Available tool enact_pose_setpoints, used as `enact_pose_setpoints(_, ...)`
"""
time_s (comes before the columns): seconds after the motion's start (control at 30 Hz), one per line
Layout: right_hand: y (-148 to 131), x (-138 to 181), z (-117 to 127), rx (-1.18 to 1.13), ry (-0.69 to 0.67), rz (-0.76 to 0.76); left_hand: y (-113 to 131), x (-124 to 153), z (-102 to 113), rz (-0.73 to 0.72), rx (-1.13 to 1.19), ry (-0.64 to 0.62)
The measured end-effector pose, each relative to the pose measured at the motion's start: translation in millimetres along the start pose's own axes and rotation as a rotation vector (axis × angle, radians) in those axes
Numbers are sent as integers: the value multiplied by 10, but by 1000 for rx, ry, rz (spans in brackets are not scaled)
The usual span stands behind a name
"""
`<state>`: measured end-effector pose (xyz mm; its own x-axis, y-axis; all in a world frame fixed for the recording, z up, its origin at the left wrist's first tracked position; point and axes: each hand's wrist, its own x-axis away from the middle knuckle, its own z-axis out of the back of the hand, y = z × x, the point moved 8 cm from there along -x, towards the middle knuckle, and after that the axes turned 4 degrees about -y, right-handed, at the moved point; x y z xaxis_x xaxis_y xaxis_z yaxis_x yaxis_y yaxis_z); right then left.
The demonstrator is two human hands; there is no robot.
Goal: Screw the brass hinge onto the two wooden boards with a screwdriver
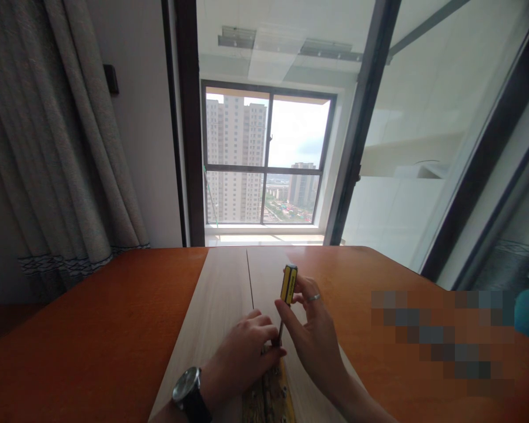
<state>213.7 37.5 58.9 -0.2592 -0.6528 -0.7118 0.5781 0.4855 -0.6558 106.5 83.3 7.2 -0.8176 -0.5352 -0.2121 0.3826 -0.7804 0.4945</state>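
Observation:
My right hand (312,323) grips a screwdriver (288,285) by its yellow-and-black handle, between thumb and fingers. The screwdriver stands nearly upright, its thin metal shaft pointing down. Close to the shaft's lower end, my left hand (249,346) has its thumb and fingers pinched together; what lies between them is hidden. Under my left hand, a worn, brownish-yellow strip (268,399) with several small screw-like bits runs along the seam of the pale wood-grain boards (198,311).
The boards lie on an orange-brown table (127,305). A pixelated patch covers part of the table on the right. Beyond the far edge are a grey curtain (66,129), dark door frames and a window (268,158) looking out on tall buildings.

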Motion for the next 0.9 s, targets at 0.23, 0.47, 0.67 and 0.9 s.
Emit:
enact_pose_setpoints(0.23,-45,26,13,38,-11,-6,17,11,21,1,10,-2)
enact_pose_setpoints(0.47,-40,21,4,-120,-25,-29,-2,19,26,19,23,11)
enact_pose_setpoints(0.67,-17,10,-21,-169,-46,-57,7,19,34,24,10,24)
enact_pose_setpoints(0.9,52,16,8,-22,7,-87,50,25,59,12,8,28)
